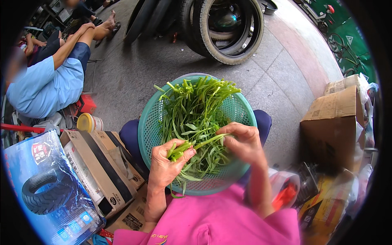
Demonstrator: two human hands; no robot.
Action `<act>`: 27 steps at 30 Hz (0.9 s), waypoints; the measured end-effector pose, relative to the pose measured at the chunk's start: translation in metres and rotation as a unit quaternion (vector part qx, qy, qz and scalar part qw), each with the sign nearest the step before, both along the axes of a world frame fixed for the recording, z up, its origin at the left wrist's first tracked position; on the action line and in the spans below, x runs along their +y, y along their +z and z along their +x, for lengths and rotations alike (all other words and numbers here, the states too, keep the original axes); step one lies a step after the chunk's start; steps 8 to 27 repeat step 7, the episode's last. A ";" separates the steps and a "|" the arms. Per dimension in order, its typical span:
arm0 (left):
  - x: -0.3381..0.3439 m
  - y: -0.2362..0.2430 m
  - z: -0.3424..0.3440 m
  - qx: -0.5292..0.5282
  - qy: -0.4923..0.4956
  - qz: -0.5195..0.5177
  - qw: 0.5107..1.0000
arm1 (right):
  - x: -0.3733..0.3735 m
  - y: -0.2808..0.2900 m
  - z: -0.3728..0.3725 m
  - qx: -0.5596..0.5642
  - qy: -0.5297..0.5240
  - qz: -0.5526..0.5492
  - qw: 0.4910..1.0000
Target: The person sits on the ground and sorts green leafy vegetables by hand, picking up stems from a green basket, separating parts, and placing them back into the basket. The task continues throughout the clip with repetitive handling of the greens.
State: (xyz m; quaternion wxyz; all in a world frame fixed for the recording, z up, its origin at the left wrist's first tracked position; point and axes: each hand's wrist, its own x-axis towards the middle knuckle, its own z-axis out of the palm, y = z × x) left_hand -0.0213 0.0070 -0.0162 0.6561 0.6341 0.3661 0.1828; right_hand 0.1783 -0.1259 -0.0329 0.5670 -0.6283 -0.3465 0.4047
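On my lap rests a round green plastic basket (pixel 150 138) with holes in its wall. A heap of leafy greens with long hollow stems, looking like water spinach (pixel 192 106), fills much of it, cut ends toward the far rim. My left hand (pixel 167 161) is closed round a small bunch of stems (pixel 176 152) over the basket's near left part. Between thumb and fingers, my right hand (pixel 243 141) pinches one green stem (pixel 210 141) that stretches across to the left hand. Leaves hang below the left hand over the near rim.
Several tires (pixel 203 28) stand ahead on the paved floor. A seated person in a blue shirt (pixel 45 83) is at the left. Close on the left lie a blue tire-picture box (pixel 49 183) and cardboard boxes (pixel 98 163); another carton (pixel 330 126) stands at the right, beside bags.
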 end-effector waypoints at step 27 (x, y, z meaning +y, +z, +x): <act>0.024 -0.018 -0.035 -0.096 0.146 -0.255 0.951 | 0.009 -0.018 -0.002 -0.283 -0.013 -0.138 0.949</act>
